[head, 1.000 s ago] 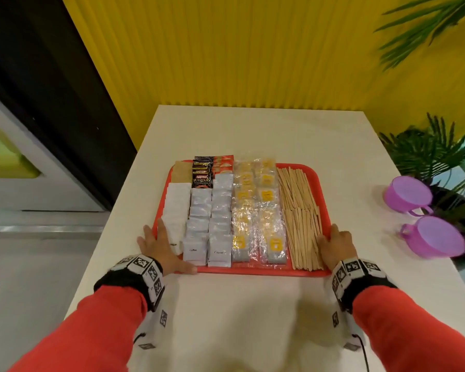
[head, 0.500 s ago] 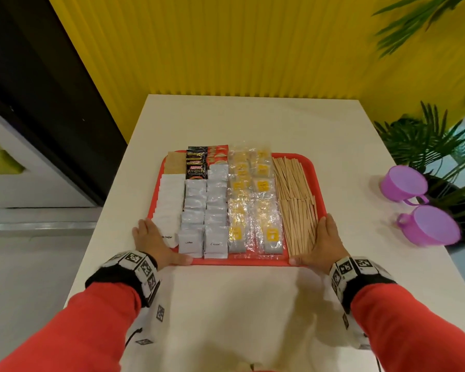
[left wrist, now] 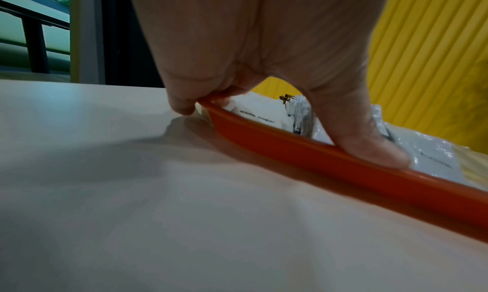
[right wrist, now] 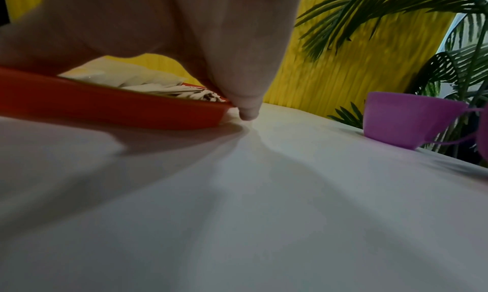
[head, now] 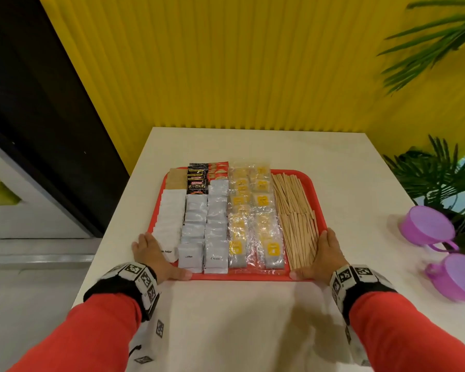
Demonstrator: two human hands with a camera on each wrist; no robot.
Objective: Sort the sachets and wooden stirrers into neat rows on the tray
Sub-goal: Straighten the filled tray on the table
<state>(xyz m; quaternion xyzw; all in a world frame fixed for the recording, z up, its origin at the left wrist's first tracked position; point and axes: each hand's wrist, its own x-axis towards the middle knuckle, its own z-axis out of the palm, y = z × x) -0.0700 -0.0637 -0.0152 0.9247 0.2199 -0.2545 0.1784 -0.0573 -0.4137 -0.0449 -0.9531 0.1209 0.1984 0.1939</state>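
A red tray (head: pixel 239 276) lies on the white table. It holds rows of white sachets (head: pixel 169 216), silver sachets (head: pixel 204 224), clear packets with yellow labels (head: pixel 253 216), black and red coffee sachets (head: pixel 198 181) and wooden stirrers (head: pixel 295 216) along the right. My left hand (head: pixel 156 253) grips the near left corner, thumb on the rim (left wrist: pixel 290 154) and fingers curled round the edge. At the near right corner my right hand (head: pixel 325 253) grips the tray (right wrist: pixel 105 108), with one fingertip on the table beside it.
Two purple cups (head: pixel 427 228) (head: pixel 459 275) stand at the table's right edge, with a potted palm (head: pixel 440 178) behind them. A yellow ribbed wall backs the table. Bare tabletop lies between me and the tray.
My right thumb has come round onto the near rim of the tray. Both hands stay at the near corners. The head view has tilted upward.
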